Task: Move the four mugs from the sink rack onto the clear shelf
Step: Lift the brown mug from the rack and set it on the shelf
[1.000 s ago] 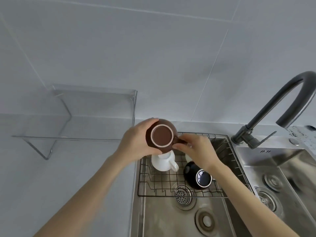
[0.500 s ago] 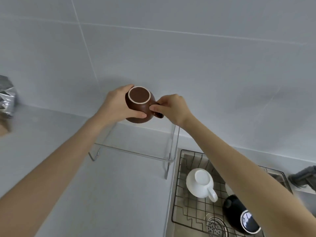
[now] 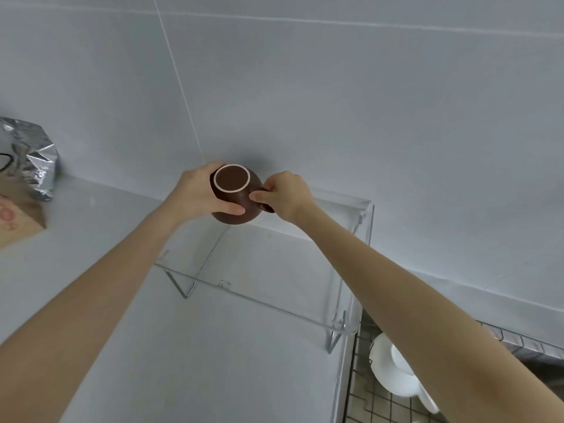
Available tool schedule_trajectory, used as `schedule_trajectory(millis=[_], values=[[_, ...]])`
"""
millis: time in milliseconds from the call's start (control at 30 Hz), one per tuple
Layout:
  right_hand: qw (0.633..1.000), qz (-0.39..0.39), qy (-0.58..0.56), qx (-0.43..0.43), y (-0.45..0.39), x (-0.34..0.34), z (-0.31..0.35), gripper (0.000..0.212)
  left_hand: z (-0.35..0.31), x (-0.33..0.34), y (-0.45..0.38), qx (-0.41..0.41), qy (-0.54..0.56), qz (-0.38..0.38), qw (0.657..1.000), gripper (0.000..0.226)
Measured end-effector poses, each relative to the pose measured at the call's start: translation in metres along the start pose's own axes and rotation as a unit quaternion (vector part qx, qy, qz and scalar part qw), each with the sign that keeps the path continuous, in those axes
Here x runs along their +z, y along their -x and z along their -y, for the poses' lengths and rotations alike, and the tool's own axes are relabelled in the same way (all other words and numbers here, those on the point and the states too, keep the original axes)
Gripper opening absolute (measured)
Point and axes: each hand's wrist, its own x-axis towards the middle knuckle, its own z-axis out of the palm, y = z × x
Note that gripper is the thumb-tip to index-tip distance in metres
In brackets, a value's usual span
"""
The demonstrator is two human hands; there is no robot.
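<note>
Brown mug [image 3: 235,198] was upside down, over the shelf's [image 3: 268,271] back left corner. Left hand [image 3: 198,195] cupped its body; right hand [image 3: 285,193] pinched the handle. Step: placing first mug. Next: lower, release. White mug [image 3: 393,372] was in the rack [image 3: 381,404].

Clear shelf [image 3: 274,270] with open top surface; the brown mug [image 3: 235,196], held upside down by the left hand [image 3: 198,195] and right hand [image 3: 285,195], occupies its back left corner, close to the wall. Counter [image 3: 198,361] before the shelf's front edge lies free. Foil bag [image 3: 29,157] blocks the counter's far left (against the wall). Right forearm crosses above the white mug [image 3: 393,377] in the sink rack [image 3: 366,404].
</note>
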Motion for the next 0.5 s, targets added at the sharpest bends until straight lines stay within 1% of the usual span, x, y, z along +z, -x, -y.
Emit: schedule_trajectory(millis=[100,233,300,367,500], values=[[1.0,0.007,-0.017,0.001,-0.008,0.006,0.001,0.031,0.007,-0.001,-0.005,-0.017,-0.009,0.009,1.0,0.079],[0.998,0.017,-0.056,0.022,-0.015,0.009,0.002,0.028,0.012,-0.004,-0.009,-0.024,-0.007,0.014,1.0,0.072],[0.988,0.015,-0.144,0.048,-0.015,0.007,-0.001,0.022,0.012,-0.004,-0.009,-0.024,-0.023,0.024,0.999,0.068],[0.971,0.017,-0.224,0.077,-0.011,0.0,-0.006,0.023,0.012,-0.003,-0.007,-0.027,-0.033,0.028,0.999,0.066],[0.972,0.049,-0.214,0.08,0.008,-0.018,-0.019,0.032,0.004,0.001,-0.001,-0.01,-0.063,0.026,0.998,0.06]])
